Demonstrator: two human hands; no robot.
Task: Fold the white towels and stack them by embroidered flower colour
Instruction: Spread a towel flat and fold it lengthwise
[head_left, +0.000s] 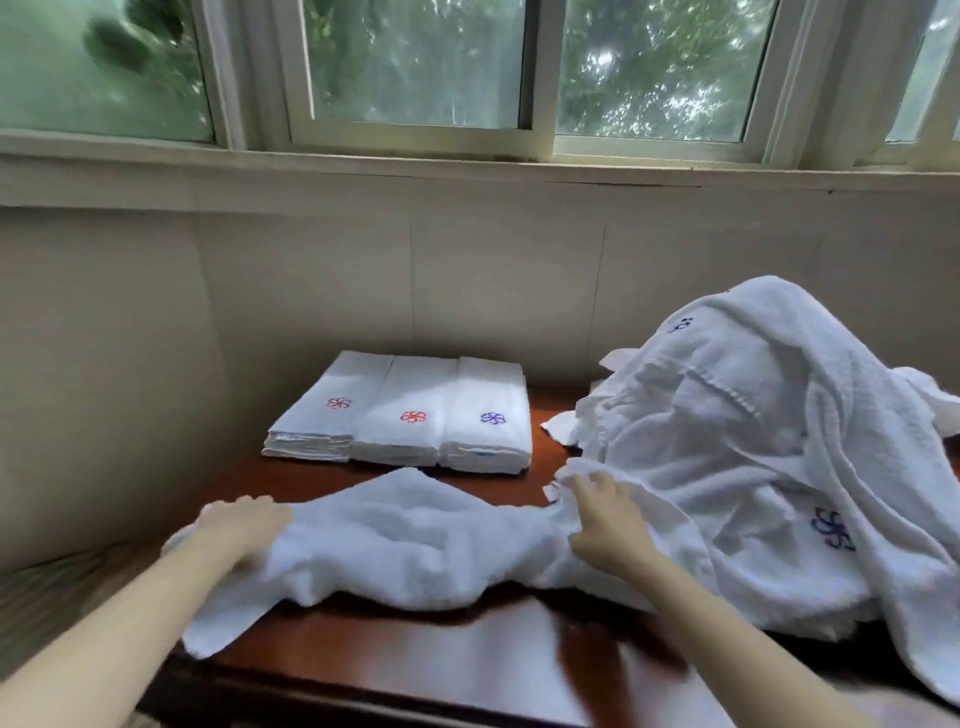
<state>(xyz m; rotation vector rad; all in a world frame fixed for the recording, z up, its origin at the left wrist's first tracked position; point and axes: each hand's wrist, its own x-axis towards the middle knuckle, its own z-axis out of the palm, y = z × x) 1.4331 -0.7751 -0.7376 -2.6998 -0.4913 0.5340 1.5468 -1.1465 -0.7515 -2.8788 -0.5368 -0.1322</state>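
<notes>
Lying crumpled on the near part of the brown surface (415, 660) is a white towel (415, 540), stretched between the two hands. The left hand (244, 525) holds its left end, and the right hand (605, 525) pinches its right end, fingers curled into the cloth. The hands are well apart. Just right of the right hand sits a big messy pile (753, 441) of white towels not yet folded, with blue flowers showing on it. Farther back, three folded stacks stand side by side, touching. The left stack (337, 384) has a pink flower on top, the middle stack (410, 389) a red one, and the right stack (488, 389) a purple one. Behind them is a pale wall (311, 291), and above it a window (415, 62) with green trees outside.
</notes>
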